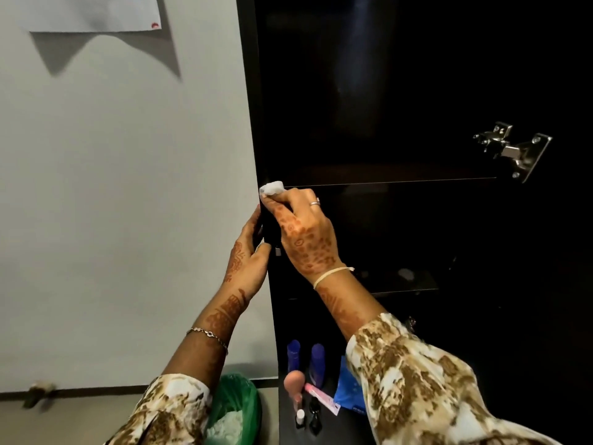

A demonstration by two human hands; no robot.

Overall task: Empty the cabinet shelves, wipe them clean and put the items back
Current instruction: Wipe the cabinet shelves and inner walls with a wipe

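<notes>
A person faces a dark, nearly black cabinet point(401, 91) that fills the right two thirds of the frame, its interior deep in shadow. No brand or label can be read anywhere; the small print on the blue packet at the bottom is too blurred to make out. The right hand point(303, 232), patterned with henna and wearing a ring, sits near the centre of the frame with its fingers closed around a crumpled white wipe point(272, 188), pressing it against the left end of the upper shelf point(401, 180) where that shelf meets the cabinet's side panel. This shelf edge runs as a thin pale line from centre towards the right, nearly level. A second shelf point(407, 285) lies below it, with its long axis the same way. The left hand point(248, 255), just left of the right, curls its fingers around the front edge of the cabinet's vertical side panel, gripping it. A silver metal hinge point(513, 149) shines on the right side. At the bottom centre, on a dark surface, stand two purple bottles point(305, 358), a pink round-topped item point(293, 385), a pink tube point(322, 398), two small nail polish bottles point(308, 414) and a blue packet point(348, 396). A bin lined with a green bag point(236, 406) sits at lower left of these. A pale grey wall point(128, 203) fills the left, with white paper point(93, 12) hanging at upper left.
</notes>
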